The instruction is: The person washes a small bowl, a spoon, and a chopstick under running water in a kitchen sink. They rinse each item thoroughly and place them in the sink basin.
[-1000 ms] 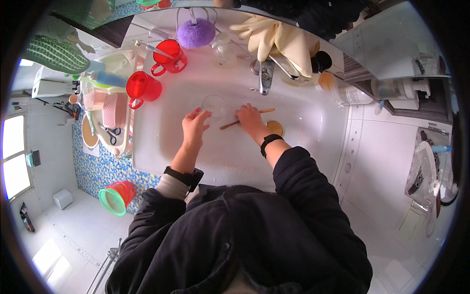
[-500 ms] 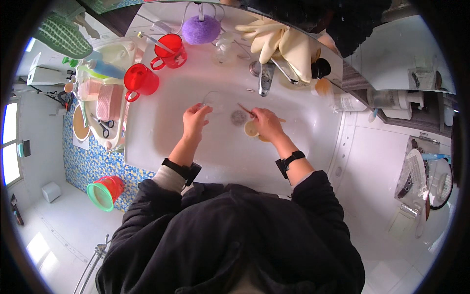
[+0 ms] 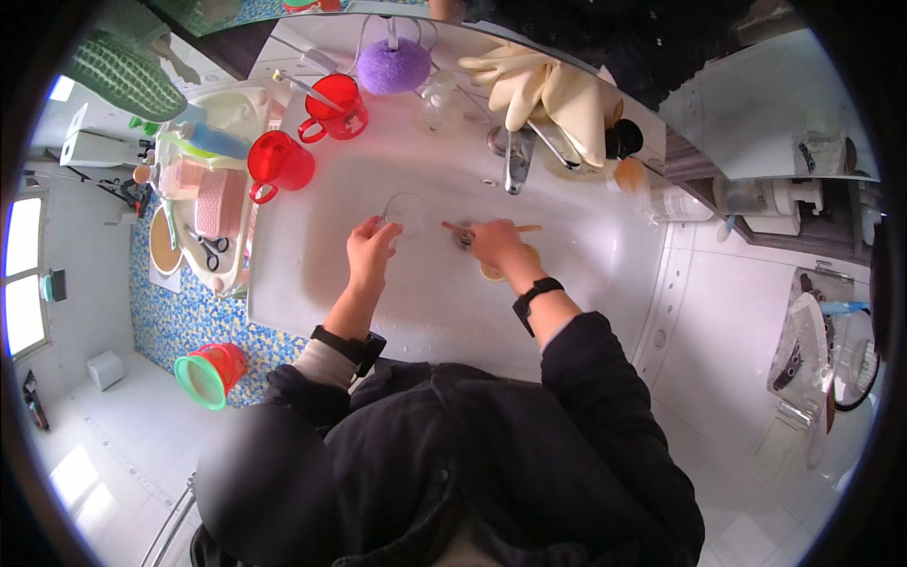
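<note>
My left hand (image 3: 371,250) is closed on a clear, round-rimmed vessel (image 3: 406,210), held over the left middle of the white sink (image 3: 312,283). The see-through wall makes its exact kind hard to tell. To the right of it, my right hand (image 3: 496,244) grips a thin brown stick-like thing (image 3: 455,230) that sticks out to the left of the fingers. A lighter tan stick end (image 3: 530,228) shows at that hand's other side. Partly hidden under the right hand and wrist is a small pale-yellow round thing (image 3: 491,272). The metal drain (image 3: 462,238) lies just behind the brown stick.
Two red mugs (image 3: 282,163) stand at the sink's left back edge, one holding a toothbrush. Behind the basin are a purple puff (image 3: 393,66), a metal tap (image 3: 516,161) and cream rubber gloves (image 3: 548,90). Scissors (image 3: 213,248) lie in a pale tray at left.
My right hand has moved left, toward my left hand, and the brown stick now lies more level over the drain. The left hand still holds the clear vessel.
</note>
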A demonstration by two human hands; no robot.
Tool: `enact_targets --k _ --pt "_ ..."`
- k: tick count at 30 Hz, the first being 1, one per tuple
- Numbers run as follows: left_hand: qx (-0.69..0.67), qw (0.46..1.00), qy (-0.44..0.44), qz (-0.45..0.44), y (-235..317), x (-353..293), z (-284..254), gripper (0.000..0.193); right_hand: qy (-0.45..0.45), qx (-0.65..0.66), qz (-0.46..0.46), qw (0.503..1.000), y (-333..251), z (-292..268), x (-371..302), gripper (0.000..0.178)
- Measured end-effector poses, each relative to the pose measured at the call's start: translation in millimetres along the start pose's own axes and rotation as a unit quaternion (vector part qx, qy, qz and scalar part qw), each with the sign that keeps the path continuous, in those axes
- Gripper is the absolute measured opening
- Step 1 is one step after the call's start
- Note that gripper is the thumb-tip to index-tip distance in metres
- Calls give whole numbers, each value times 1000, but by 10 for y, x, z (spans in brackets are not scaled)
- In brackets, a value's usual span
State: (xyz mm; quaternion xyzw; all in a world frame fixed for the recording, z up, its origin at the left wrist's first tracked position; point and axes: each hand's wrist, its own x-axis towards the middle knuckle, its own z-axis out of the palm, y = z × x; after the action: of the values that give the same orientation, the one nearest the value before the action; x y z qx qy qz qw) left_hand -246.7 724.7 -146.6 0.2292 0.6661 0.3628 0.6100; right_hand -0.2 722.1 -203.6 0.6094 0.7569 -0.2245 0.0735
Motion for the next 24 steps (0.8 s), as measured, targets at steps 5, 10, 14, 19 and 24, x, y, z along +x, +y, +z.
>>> enact_targets --k 5,10,14,19,24 --pt "18 999 -34 -5 -2 44 6 34 42 19 -28 999 147 -740 -318 17" --pt "77 996 -49 18 -105 137 248 42 -56 -92 49 993 186 -1535 -413 20" --pt "66 996 -47 20 -211 210 439 34 -18 -125 83 988 69 -1815 -485 19" --pt "45 996 -77 -14 -289 302 468 28 96 -151 43 983 -28 -1936 -555 18" --pt "29 996 -83 -32 -341 379 443 30 191 -137 -2 972 -89 -1986 -602 13"
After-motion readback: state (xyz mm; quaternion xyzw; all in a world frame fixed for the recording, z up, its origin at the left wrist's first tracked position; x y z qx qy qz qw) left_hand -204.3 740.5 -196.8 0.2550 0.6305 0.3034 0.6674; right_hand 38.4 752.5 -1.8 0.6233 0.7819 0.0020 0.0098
